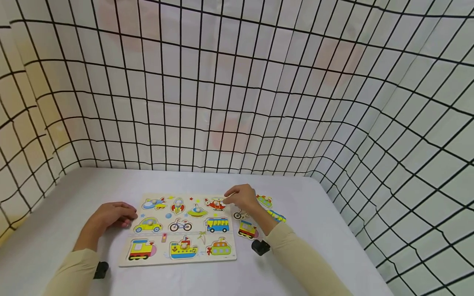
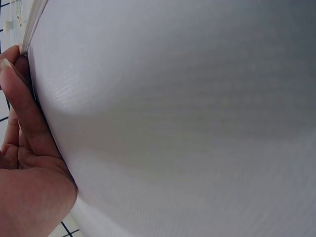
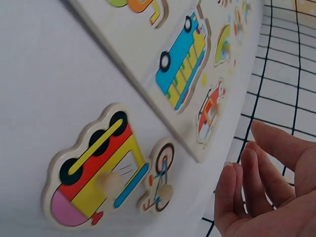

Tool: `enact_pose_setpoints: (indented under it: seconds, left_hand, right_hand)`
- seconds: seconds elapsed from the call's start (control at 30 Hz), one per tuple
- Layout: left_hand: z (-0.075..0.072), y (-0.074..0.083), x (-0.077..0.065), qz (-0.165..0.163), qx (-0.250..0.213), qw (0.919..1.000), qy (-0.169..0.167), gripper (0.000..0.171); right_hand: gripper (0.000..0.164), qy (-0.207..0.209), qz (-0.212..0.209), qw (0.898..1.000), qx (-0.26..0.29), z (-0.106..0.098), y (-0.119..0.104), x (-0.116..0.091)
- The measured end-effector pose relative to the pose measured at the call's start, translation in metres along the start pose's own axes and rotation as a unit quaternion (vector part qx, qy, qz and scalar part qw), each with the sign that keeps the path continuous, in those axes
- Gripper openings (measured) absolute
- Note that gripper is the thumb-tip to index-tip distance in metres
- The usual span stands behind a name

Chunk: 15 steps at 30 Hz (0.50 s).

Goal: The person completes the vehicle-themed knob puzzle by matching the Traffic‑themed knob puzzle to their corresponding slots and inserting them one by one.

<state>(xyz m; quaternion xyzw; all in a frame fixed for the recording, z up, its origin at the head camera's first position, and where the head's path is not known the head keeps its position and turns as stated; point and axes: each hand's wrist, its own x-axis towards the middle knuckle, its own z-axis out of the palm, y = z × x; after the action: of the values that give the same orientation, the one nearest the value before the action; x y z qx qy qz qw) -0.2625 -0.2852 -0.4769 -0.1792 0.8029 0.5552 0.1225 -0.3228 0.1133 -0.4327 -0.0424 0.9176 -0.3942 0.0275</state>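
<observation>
A wooden peg puzzle board [image 1: 160, 260] with vehicle pictures lies flat on the table. Beside its left edge rests my left hand [image 1: 112, 213], fingers loosely bent; the left wrist view puts the fingertips [image 2: 10, 66] right at that edge. My right hand [image 1: 242, 197] hovers by the far right corner, its bent fingers holding nothing. Nearest to it is the red helicopter piece [image 3: 211, 111], lying in its slot. Knobbed plane [image 1: 153, 203], car [image 1: 148, 225] and ship [image 1: 183, 248] pieces sit in the board too.
Right of the board lie loose pieces: a train [image 1: 247, 229], a bicycle [image 3: 160, 175], a bus [image 1: 276, 216] and a submarine [image 1: 264, 200], partly under my right arm. The bus slot [image 1: 217, 225] shows a printed bus. A black-gridded white backdrop [image 1: 207, 102] surrounds the table.
</observation>
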Motion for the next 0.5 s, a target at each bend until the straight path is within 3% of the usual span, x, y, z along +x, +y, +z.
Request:
enact_pose_setpoints:
  seconds: [0.5]
  left_hand:
    - [0.000,0.000,-0.001,0.000,-0.002,1.0000,0.000,0.038]
  right_hand:
    - [0.016,0.012,0.051,0.998,-0.029,-0.015,0.030,-0.005]
